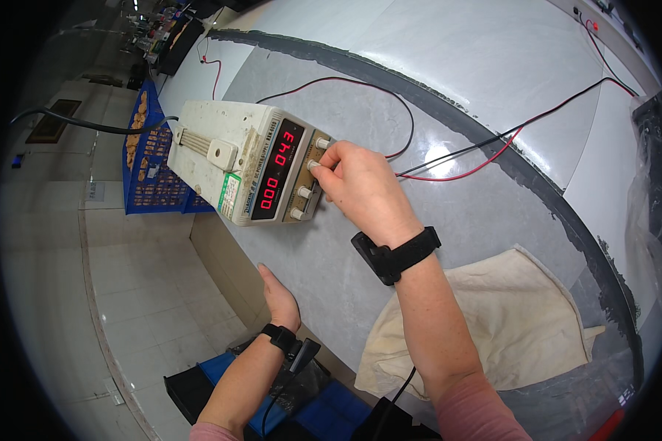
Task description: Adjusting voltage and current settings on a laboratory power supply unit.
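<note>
Power supply sits at bench edge, ten o'clock. Right hand fingers pinch upper knob; overturn risks voltage jump. Left hand flat, open on bench edge. Sleeve may snag red wires at two o'clock.

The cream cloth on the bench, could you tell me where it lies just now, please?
In the head view the cream cloth lies on the grey bench at lower right, under the right forearm, nearer the person than the power supply.
</note>
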Available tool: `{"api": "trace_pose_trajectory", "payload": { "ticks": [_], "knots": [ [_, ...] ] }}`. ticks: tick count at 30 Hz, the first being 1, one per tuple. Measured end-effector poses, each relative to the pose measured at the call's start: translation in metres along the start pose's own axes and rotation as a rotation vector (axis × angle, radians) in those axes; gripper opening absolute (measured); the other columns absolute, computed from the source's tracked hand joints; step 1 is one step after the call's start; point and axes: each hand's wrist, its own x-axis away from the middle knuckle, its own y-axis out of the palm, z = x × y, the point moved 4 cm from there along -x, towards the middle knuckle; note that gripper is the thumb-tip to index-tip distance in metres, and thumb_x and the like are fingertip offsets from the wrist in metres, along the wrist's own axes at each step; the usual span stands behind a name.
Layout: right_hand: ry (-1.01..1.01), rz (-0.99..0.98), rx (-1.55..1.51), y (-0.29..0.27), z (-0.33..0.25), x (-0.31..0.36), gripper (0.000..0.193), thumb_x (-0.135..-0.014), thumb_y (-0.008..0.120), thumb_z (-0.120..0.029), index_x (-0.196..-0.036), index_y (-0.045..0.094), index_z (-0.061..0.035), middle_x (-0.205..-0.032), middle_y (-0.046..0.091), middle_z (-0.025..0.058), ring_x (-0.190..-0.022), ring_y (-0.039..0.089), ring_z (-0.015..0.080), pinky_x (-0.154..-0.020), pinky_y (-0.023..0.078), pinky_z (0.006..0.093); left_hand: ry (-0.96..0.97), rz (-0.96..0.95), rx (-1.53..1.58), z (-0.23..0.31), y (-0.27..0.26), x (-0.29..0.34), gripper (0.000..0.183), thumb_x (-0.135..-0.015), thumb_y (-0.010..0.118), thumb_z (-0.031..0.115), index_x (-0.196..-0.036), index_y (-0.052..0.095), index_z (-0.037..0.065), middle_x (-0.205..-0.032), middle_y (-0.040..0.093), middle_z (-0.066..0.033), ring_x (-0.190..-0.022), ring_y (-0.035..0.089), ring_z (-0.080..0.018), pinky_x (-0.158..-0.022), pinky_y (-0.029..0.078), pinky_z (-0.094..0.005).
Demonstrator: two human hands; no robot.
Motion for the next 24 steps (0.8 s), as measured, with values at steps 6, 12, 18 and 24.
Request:
{"api": "trace_pose_trajectory", "payload": {
  "ticks": [6,12,18,24],
  "knots": [
    [0.001,0.001,0.003,0.0008,-0.0002,0.0004,0.018,-0.088,0.065,-0.016,-0.084,0.063,0.0014,-0.076,0.067,0.0200,-0.074,0.066,0.0373,-0.068,0.053,0.0443,-0.013,-0.002,0.009,-0.0022,-0.0005,-0.0018,0.091,-0.098,0.028,0.066,-0.145,0.031,-0.012,-0.153,0.034,-0.0215,-0.141,0.033,-0.0290,-0.116,0.024,-0.0329],
    [-0.010,0.006,0.011,0.0017,-0.0001,0.0001,0.019,-0.089,0.065,-0.017,-0.083,0.063,0.0019,-0.075,0.067,0.0203,-0.074,0.066,0.0372,-0.068,0.053,0.0438,-0.009,-0.016,0.006,-0.0040,-0.0011,-0.0039,0.092,-0.098,0.027,0.067,-0.145,0.031,-0.012,-0.152,0.035,-0.0217,-0.141,0.034,-0.0292,-0.115,0.025,-0.0329],
    [-0.004,0.004,0.021,0.0006,-0.0001,0.0001,0.019,-0.089,0.065,-0.016,-0.083,0.064,0.0019,-0.075,0.067,0.0205,-0.074,0.066,0.0372,-0.068,0.054,0.0435,-0.018,-0.020,0.006,-0.0008,0.0007,-0.0002,0.092,-0.098,0.027,0.066,-0.145,0.031,-0.012,-0.152,0.036,-0.0216,-0.140,0.034,-0.0291,-0.115,0.025,-0.0328],
    [-0.026,-0.002,0.034,0.0017,0.0006,0.0001,0.020,-0.091,0.062,-0.017,-0.086,0.064,0.0025,-0.072,0.067,0.0160,-0.067,0.066,0.0276,-0.064,0.053,0.0380,-0.005,0.000,0.006,-0.0035,-0.0008,-0.0036,0.091,-0.099,0.027,0.066,-0.145,0.031,-0.012,-0.152,0.036,-0.0216,-0.140,0.034,-0.0287,-0.116,0.024,-0.0326]
  ]
}}
